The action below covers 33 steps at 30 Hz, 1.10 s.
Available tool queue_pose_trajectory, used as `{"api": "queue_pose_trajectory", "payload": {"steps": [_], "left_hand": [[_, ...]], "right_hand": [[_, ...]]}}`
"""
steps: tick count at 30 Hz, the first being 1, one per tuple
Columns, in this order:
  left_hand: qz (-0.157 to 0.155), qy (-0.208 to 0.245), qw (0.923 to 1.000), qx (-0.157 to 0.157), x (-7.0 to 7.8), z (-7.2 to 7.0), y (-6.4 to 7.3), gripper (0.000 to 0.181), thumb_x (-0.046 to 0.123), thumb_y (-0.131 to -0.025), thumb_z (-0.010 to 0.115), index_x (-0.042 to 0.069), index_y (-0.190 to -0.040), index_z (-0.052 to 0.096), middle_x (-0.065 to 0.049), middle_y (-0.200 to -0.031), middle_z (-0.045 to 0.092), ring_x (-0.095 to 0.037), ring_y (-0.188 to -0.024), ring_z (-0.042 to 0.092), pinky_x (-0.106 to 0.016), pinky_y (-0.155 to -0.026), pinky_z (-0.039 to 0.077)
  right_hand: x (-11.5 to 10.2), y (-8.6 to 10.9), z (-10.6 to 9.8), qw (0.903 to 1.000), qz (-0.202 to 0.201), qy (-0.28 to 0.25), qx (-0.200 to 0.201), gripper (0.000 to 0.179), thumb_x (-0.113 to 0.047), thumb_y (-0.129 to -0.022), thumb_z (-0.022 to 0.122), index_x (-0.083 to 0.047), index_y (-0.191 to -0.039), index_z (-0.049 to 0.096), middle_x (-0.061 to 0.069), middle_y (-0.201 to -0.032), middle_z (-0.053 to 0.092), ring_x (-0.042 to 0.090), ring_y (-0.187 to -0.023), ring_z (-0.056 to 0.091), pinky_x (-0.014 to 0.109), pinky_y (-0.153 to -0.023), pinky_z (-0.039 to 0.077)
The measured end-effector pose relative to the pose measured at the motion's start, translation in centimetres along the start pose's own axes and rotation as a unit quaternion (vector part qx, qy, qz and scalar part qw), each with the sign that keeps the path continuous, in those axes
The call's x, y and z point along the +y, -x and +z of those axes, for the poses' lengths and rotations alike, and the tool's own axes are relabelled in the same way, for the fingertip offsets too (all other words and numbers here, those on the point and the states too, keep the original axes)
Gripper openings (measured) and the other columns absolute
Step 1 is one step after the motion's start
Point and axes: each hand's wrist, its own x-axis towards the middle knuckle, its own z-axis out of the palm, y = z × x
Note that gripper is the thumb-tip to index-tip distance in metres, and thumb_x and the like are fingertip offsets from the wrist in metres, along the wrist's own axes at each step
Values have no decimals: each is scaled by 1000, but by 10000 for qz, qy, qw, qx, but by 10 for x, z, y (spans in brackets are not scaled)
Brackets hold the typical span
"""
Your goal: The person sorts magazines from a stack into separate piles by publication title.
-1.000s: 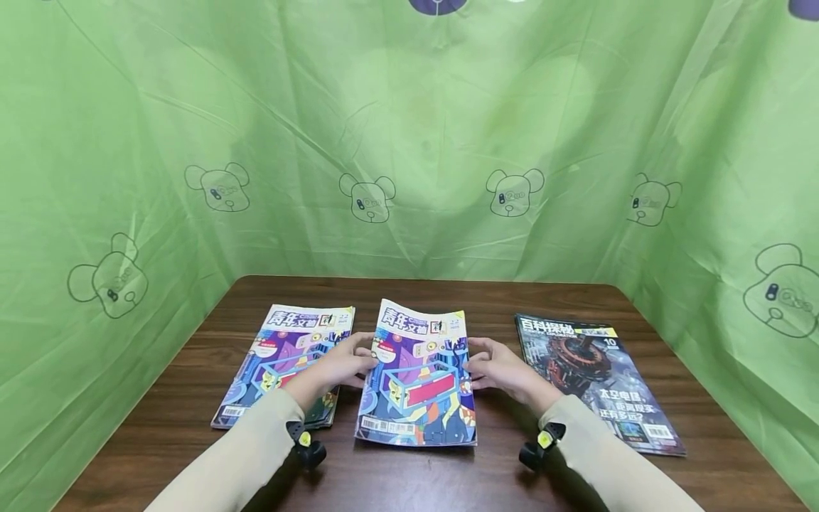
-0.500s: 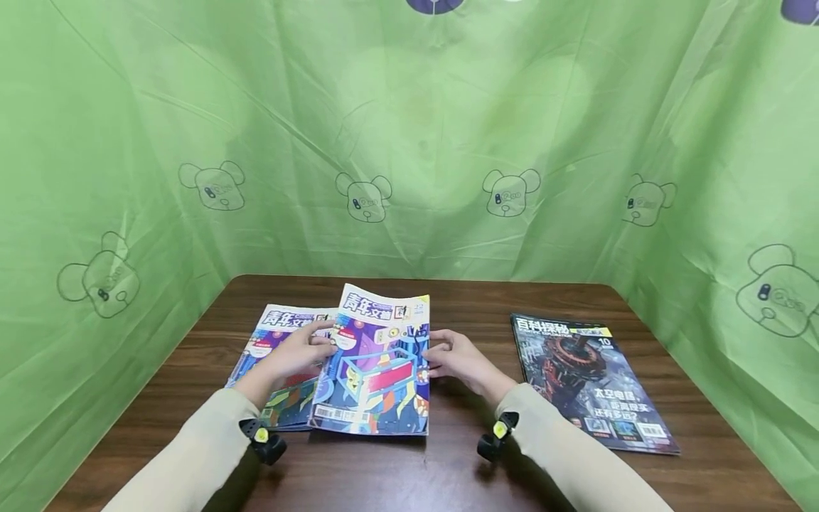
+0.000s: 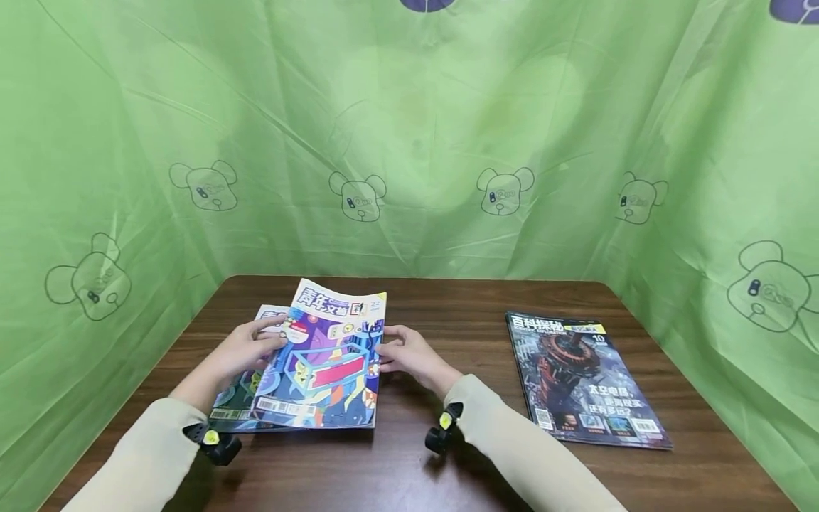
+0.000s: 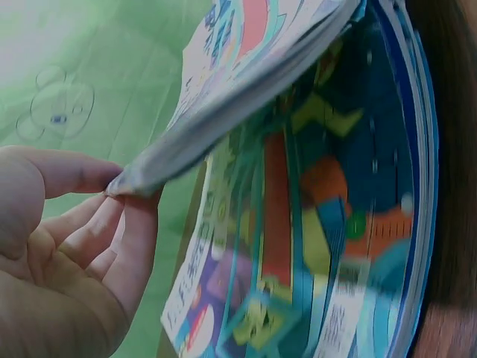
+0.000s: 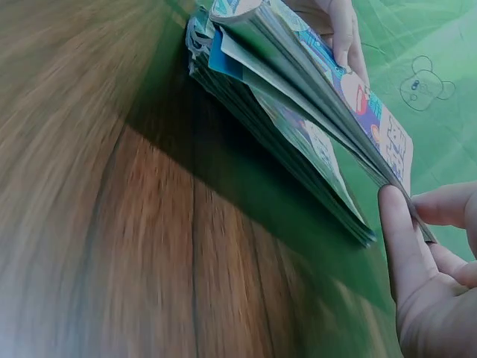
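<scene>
A magazine with a purple and blue cover and a white title band is held between both hands, above a stack of magazines at the left of the table. My left hand pinches its left edge between thumb and fingers, as the left wrist view shows. Its right edge is pinched by my right hand. In the right wrist view a gap separates the held magazine from the stack at the far end. The stack's top cover has the same design and is mostly hidden.
A second stack of magazines, with a dark machine on its cover, lies at the right of the brown wooden table. Green cloth printed with bear faces hangs behind and at the sides.
Both hands have carried the magazine left, from the middle of the table to over the left stack, covering much of it. The right stack still lies on the table.
</scene>
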Motion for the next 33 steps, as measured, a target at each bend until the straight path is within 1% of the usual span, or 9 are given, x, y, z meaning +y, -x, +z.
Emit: {"api": "queue_pose_trajectory", "payload": {"steps": [4, 6, 10, 17, 21, 25, 27, 30, 33], "left_hand": [[-116, -114, 9998, 135, -8, -12, 2, 69, 23, -101, 61, -1, -156, 27, -33, -132, 55, -21, -90, 68, -39, -75, 60], [-178, -57, 9996, 195, -12, -17, 2, 69, 23, -101, 61, -1, -156, 27, -33, -130, 57, -21, -89, 68, -39, -74, 60], [-265, -121, 9991, 323, -20, -26, 5, 69, 24, -102, 60, 0, -157, 26, -31, -131, 57, -19, -88, 67, -39, -73, 60], [-404, -484, 9967, 516, -35, -39, 8, 67, 28, -104, 55, 1, -157, 24, -31, -136, 54, -17, -88, 67, -37, -71, 58], [-400, -586, 9959, 565, -43, -45, 9, 67, 28, -105, 53, -3, -156, 24, -33, -134, 54, -18, -87, 67, -38, -70, 59], [-391, -722, 9950, 562, -54, -49, 9, 64, 23, -105, 53, -7, -153, 26, -35, -131, 54, -21, -87, 68, -38, -71, 60], [-464, -837, 9937, 581, -59, -50, 9, 63, 22, -104, 54, -9, -152, 28, -36, -132, 53, -21, -88, 68, -39, -73, 60], [-560, -964, 9917, 634, -64, -51, 9, 64, 23, -103, 57, -11, -150, 30, -37, -134, 52, -21, -90, 68, -40, -75, 60], [-520, -1080, 9902, 713, -66, -51, 9, 64, 22, -102, 59, -13, -148, 32, -38, -133, 52, -21, -89, 68, -39, -73, 60]], "right_hand": [[4, -9, 15, 10000, 52, -29, 27, 52, 2, -94, 64, 11, -140, 42, 16, -93, 65, 19, -74, 68, 34, -73, 61], [5, -13, 22, 10000, 69, -42, 51, 52, 2, -94, 64, 10, -141, 42, 16, -94, 66, 19, -74, 67, 34, -73, 61], [7, -19, 34, 9998, 78, -172, 75, 51, 1, -95, 64, 9, -141, 44, 18, -96, 68, 19, -75, 68, 34, -74, 61], [17, -31, 57, 9990, 72, -407, 147, 50, 2, -94, 64, 9, -140, 47, 19, -96, 69, 19, -75, 68, 34, -74, 61], [20, -33, 67, 9991, 75, -367, 192, 49, 4, -93, 64, 11, -139, 47, 19, -95, 69, 20, -77, 69, 34, -74, 61], [21, -33, 72, 9998, 52, -121, 151, 51, 8, -90, 65, 12, -138, 48, 19, -94, 71, 22, -84, 71, 35, -77, 61], [22, -33, 73, 9999, 19, 23, 157, 53, 9, -88, 67, 12, -137, 49, 18, -94, 72, 23, -86, 71, 35, -78, 61], [25, -33, 75, 9995, -27, 246, 207, 55, 10, -86, 68, 11, -137, 50, 17, -95, 73, 25, -88, 72, 36, -78, 61], [26, -34, 76, 9985, -60, 465, 275, 55, 9, -86, 69, 11, -138, 51, 15, -96, 73, 25, -88, 72, 35, -78, 61]]}}
